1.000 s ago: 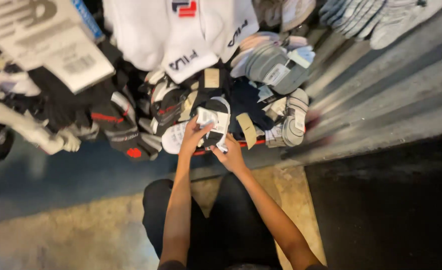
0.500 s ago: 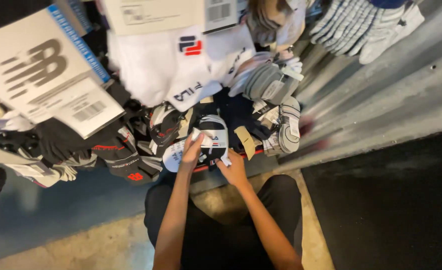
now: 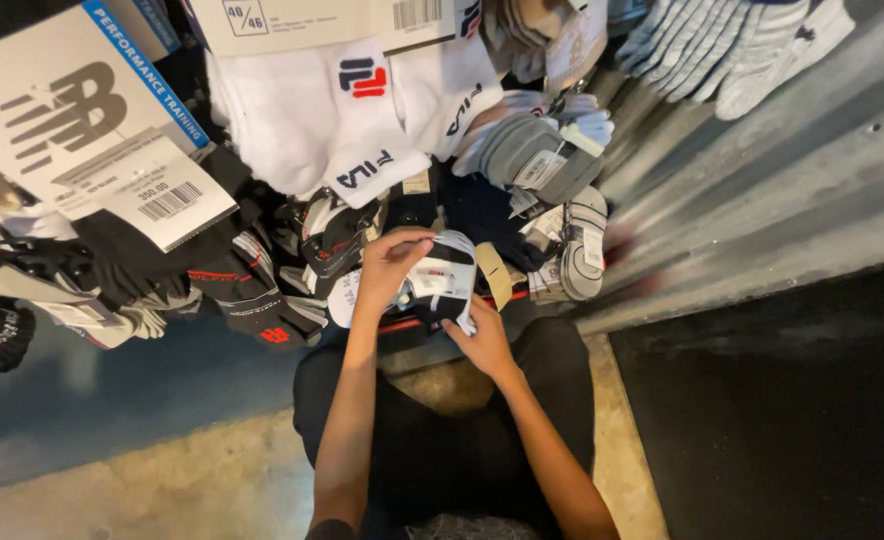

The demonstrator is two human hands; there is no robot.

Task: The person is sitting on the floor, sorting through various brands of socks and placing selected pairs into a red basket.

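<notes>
- Below the crowded sock rack, centre of view: both my hands are on one black-and-white sock pack (image 3: pixel 440 285), which hangs among other packs at the lower edge of the display.
- Versus half a second ago: the pack and my hands sit in much the same place; the left hand has moved a little higher onto the pack's top, and the view has shifted slightly so more of the white cardboard label (image 3: pixel 92 130) at upper left shows.
- Left hand (image 3: pixel 390 262): fingers curled over the pack's upper left edge, pinching it.
- Right hand (image 3: pixel 482 338): under the pack's lower right corner, fingers closed on it from beneath.
- Pack appearance: dark body with white bands, a small pale paper tag across the front; slightly tilted.
- Surroundings: white socks (image 3: pixel 332 120) hang just above; grey socks (image 3: pixel 537 160) to the upper right; black socks with red marks (image 3: pixel 252 300) to the left.
</notes>
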